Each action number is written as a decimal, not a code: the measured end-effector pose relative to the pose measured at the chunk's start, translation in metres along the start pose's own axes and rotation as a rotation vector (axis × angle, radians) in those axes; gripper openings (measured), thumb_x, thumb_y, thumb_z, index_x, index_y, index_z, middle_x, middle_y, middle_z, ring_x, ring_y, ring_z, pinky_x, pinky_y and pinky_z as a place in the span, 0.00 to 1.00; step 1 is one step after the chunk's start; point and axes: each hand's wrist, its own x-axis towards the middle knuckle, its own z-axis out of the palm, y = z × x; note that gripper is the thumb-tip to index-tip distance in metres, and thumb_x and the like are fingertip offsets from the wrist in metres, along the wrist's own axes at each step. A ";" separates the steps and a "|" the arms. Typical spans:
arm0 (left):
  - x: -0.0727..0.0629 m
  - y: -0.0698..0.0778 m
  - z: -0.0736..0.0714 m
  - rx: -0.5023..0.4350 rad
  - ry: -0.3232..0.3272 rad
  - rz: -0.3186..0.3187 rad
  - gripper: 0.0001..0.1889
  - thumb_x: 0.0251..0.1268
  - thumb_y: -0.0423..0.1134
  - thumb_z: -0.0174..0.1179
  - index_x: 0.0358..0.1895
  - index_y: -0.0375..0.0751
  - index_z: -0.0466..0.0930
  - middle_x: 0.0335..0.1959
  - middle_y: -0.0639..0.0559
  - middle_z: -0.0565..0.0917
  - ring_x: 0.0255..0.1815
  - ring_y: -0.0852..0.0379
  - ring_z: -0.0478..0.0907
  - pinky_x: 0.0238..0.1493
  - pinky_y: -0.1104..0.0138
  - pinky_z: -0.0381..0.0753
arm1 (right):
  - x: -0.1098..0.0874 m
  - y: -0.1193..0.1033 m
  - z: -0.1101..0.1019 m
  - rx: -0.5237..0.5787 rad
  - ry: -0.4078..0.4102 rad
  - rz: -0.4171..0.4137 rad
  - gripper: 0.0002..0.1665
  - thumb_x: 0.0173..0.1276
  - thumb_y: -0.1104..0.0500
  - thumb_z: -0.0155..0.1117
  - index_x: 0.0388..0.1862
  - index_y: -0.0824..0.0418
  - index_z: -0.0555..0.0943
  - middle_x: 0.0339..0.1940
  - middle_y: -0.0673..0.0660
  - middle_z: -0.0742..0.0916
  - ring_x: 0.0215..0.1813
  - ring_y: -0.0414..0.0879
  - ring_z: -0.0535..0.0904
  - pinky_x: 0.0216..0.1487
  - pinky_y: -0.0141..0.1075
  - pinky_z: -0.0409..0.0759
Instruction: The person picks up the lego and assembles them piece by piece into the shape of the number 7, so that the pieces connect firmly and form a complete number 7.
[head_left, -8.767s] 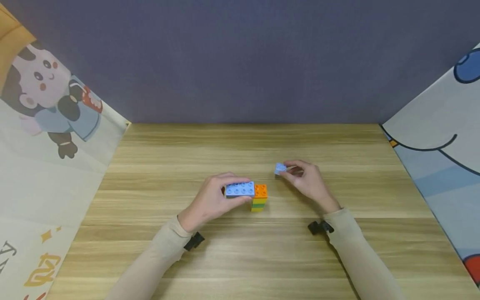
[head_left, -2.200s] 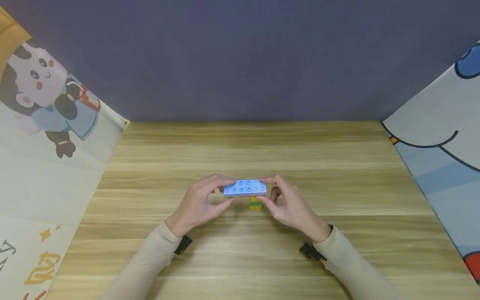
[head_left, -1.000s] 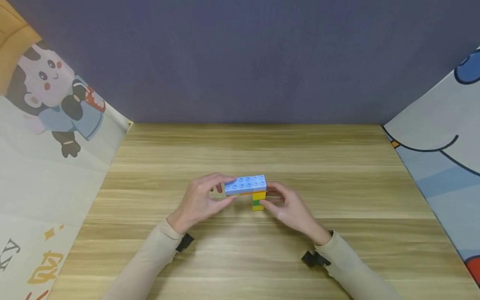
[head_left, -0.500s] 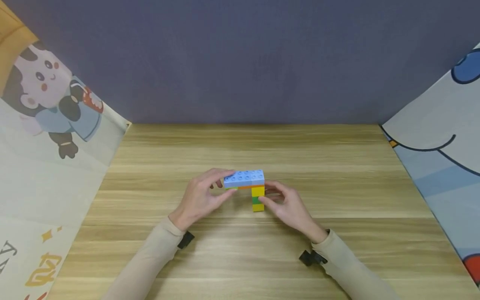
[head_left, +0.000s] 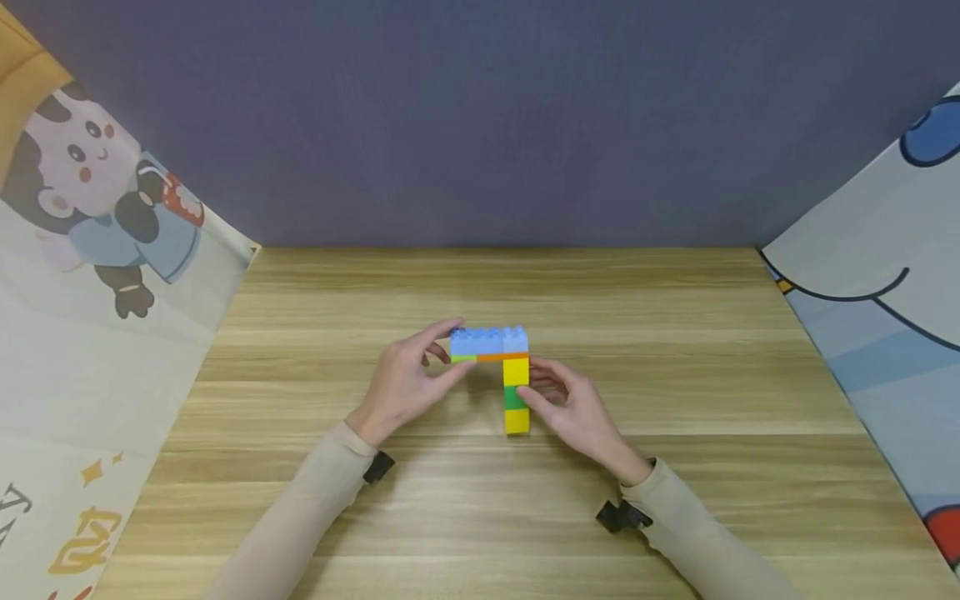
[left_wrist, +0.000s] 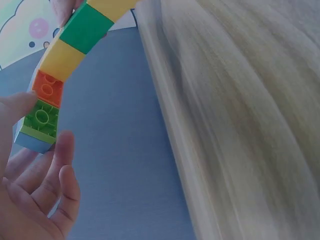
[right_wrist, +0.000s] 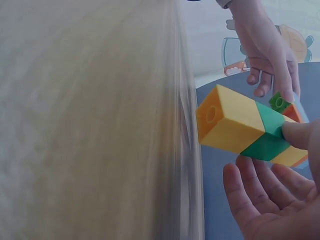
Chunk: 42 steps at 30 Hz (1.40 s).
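Note:
A toy-brick build shaped like an upside-down L is held up between both hands. Along its top lie a long light-blue brick (head_left: pixel 476 342) and a shorter light-blue brick (head_left: pixel 515 340). Under them run a lime-green brick (left_wrist: pixel 41 118) and orange brickwork (head_left: pixel 490 357). The leg at the right end is an upper yellow brick (head_left: pixel 515 372), a green brick (head_left: pixel 512 397) and a bottom yellow brick (head_left: pixel 517 422). My left hand (head_left: pixel 405 377) pinches the left end of the top bar, thumb below. My right hand (head_left: pixel 576 412) grips the leg, thumb on the green brick.
The wooden table (head_left: pixel 480 517) spreads under the hands, with a dark blue-grey panel (head_left: pixel 480 125) behind it. Cartoon-printed sheets flank both sides, a left sheet (head_left: pixel 75 358) and a right sheet (head_left: pixel 847 333). Black cameras sit at both wrists, such as the right wrist camera (head_left: pixel 622 516).
The short blue brick, earlier in my right hand, now sits beside the long one. My right hand moved down to the leg. The build has tipped back, its studs turning away and its front side showing.

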 end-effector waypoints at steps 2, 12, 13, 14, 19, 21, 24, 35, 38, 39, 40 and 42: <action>0.001 -0.002 0.002 0.000 -0.007 -0.030 0.31 0.62 0.42 0.79 0.68 0.39 0.80 0.56 0.42 0.91 0.34 0.53 0.90 0.31 0.64 0.85 | 0.000 -0.001 0.000 0.011 0.000 0.011 0.28 0.76 0.57 0.72 0.71 0.65 0.78 0.57 0.62 0.90 0.58 0.54 0.88 0.57 0.39 0.89; 0.007 -0.009 0.010 0.003 -0.018 -0.080 0.27 0.66 0.45 0.76 0.66 0.43 0.83 0.60 0.45 0.89 0.37 0.53 0.89 0.35 0.61 0.87 | 0.001 -0.001 -0.002 0.043 -0.014 0.053 0.29 0.75 0.60 0.71 0.72 0.66 0.76 0.57 0.63 0.89 0.56 0.55 0.88 0.55 0.32 0.87; 0.008 -0.009 0.011 0.006 -0.015 -0.083 0.27 0.66 0.45 0.76 0.65 0.42 0.83 0.59 0.45 0.90 0.38 0.52 0.89 0.35 0.60 0.87 | 0.001 -0.001 -0.002 0.049 -0.016 0.058 0.30 0.75 0.60 0.71 0.72 0.66 0.76 0.57 0.63 0.89 0.56 0.55 0.88 0.55 0.32 0.87; 0.009 -0.009 0.011 0.013 -0.010 -0.086 0.27 0.66 0.45 0.77 0.65 0.42 0.84 0.59 0.46 0.90 0.38 0.52 0.89 0.35 0.60 0.87 | 0.001 -0.001 -0.002 0.050 -0.017 0.063 0.30 0.75 0.61 0.71 0.72 0.66 0.75 0.57 0.63 0.89 0.56 0.55 0.88 0.55 0.32 0.87; 0.010 -0.010 0.015 0.045 0.017 -0.094 0.26 0.64 0.45 0.78 0.64 0.43 0.85 0.59 0.45 0.90 0.38 0.51 0.89 0.35 0.60 0.88 | 0.002 0.000 -0.003 0.053 -0.014 0.079 0.31 0.75 0.61 0.71 0.73 0.66 0.75 0.57 0.63 0.89 0.57 0.55 0.87 0.55 0.33 0.87; 0.011 -0.010 0.017 0.056 0.024 -0.097 0.26 0.64 0.45 0.78 0.64 0.44 0.86 0.60 0.45 0.89 0.39 0.52 0.89 0.36 0.61 0.88 | 0.003 0.002 -0.003 0.047 -0.016 0.083 0.31 0.75 0.61 0.71 0.73 0.66 0.75 0.57 0.63 0.89 0.57 0.55 0.87 0.56 0.33 0.88; 0.012 -0.012 0.020 0.057 0.022 -0.114 0.27 0.65 0.47 0.77 0.65 0.45 0.85 0.60 0.45 0.89 0.39 0.52 0.89 0.37 0.60 0.88 | 0.005 0.004 -0.004 0.041 -0.025 0.085 0.32 0.75 0.60 0.71 0.74 0.67 0.74 0.57 0.64 0.89 0.57 0.56 0.87 0.56 0.34 0.88; 0.017 -0.016 0.023 0.046 -0.075 -0.232 0.29 0.69 0.52 0.73 0.69 0.47 0.82 0.64 0.45 0.87 0.42 0.51 0.90 0.48 0.53 0.89 | 0.011 0.010 -0.009 0.050 -0.072 0.106 0.33 0.74 0.58 0.73 0.74 0.68 0.75 0.60 0.65 0.88 0.57 0.56 0.87 0.57 0.34 0.88; 0.018 -0.016 0.024 0.047 -0.102 -0.261 0.29 0.71 0.52 0.71 0.70 0.46 0.81 0.64 0.45 0.86 0.43 0.50 0.90 0.49 0.52 0.89 | 0.014 0.012 -0.010 0.033 -0.083 0.125 0.34 0.75 0.57 0.72 0.74 0.67 0.75 0.62 0.66 0.88 0.58 0.56 0.87 0.57 0.35 0.88; 0.019 -0.016 0.025 0.047 -0.110 -0.267 0.29 0.71 0.52 0.71 0.71 0.45 0.80 0.64 0.45 0.86 0.44 0.50 0.90 0.49 0.52 0.89 | 0.014 0.013 -0.009 0.025 -0.084 0.136 0.34 0.75 0.56 0.71 0.75 0.67 0.75 0.63 0.66 0.87 0.58 0.55 0.88 0.57 0.35 0.88; 0.019 -0.016 0.026 0.048 -0.116 -0.272 0.29 0.72 0.52 0.71 0.71 0.44 0.80 0.63 0.44 0.86 0.44 0.50 0.90 0.49 0.52 0.89 | 0.015 0.013 -0.010 0.019 -0.089 0.147 0.34 0.76 0.56 0.71 0.75 0.66 0.75 0.64 0.66 0.87 0.58 0.55 0.88 0.57 0.36 0.88; 0.020 -0.016 0.027 0.048 -0.128 -0.280 0.29 0.72 0.51 0.70 0.71 0.43 0.80 0.62 0.44 0.87 0.45 0.49 0.90 0.50 0.51 0.89 | 0.016 0.015 -0.010 0.007 -0.098 0.161 0.34 0.76 0.54 0.70 0.76 0.66 0.74 0.66 0.66 0.87 0.58 0.55 0.88 0.57 0.37 0.88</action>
